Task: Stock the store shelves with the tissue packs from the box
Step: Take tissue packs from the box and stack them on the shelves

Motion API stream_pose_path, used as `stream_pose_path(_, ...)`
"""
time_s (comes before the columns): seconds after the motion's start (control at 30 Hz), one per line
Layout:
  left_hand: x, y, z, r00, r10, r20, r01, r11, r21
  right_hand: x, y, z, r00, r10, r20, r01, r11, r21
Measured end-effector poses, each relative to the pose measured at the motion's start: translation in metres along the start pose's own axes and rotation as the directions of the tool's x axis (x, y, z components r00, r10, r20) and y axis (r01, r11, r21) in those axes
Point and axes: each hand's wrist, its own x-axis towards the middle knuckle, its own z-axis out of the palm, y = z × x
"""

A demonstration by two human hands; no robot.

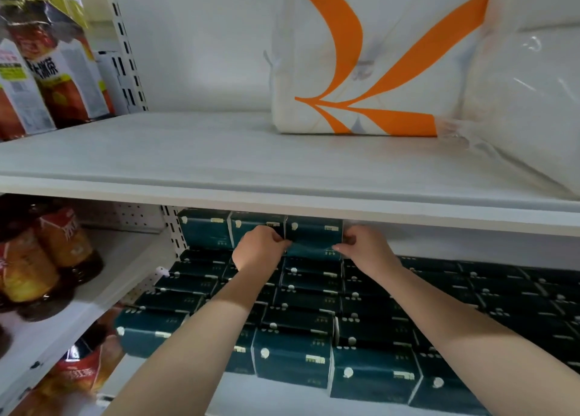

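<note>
A dark teal tissue pack (314, 235) stands at the back of the lower shelf, in an upper row beside two like packs (205, 232). My left hand (259, 249) grips its left end and my right hand (364, 246) grips its right end. Several rows of the same teal packs (307, 309) lie flat across the lower shelf beneath my forearms, reaching to the front edge. The box is not in view.
The white upper shelf (188, 164) juts out just above my hands. It holds a large white and orange paper pack (370, 57) and clear-wrapped white rolls (527, 101). Bottled drinks (47, 258) fill the bay to the left, behind a perforated divider (171, 230).
</note>
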Motion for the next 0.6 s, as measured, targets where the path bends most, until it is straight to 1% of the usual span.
stream_pose_path(0.1, 0.001, 0.002, -0.002, 1.0, -0.002, 0.012, 0.001, 0.999, 0.042, 0.0, -0.001, 0.002, 1.0, 0.009, -0.001, -0.009, 1.0, -0.005)
stream_pose_path(0.23, 0.0, 0.005, -0.01, 0.999, 0.006, 0.037, -0.01, 0.995, 0.098, 0.002, -0.003, -0.004, 0.995, 0.075, 0.059, -0.076, 0.997, 0.013)
stream_pose_path(0.33, -0.006, 0.006, -0.018, 0.998, 0.027, 0.048, -0.031, 0.996, 0.087, -0.002, -0.004, -0.013, 0.993, 0.1, 0.06, -0.099, 0.995, -0.029)
stream_pose_path(0.47, -0.019, 0.002, -0.028, 0.995, 0.067, 0.073, -0.071, 0.996, 0.057, -0.017, -0.009, -0.022, 0.988, 0.143, 0.054, -0.135, 0.983, -0.127)
stream_pose_path(0.6, -0.037, -0.013, -0.041, 0.983, 0.15, 0.105, -0.156, 0.986, 0.054, -0.04, -0.023, -0.03, 0.989, 0.146, 0.031, -0.14, 0.979, -0.146)
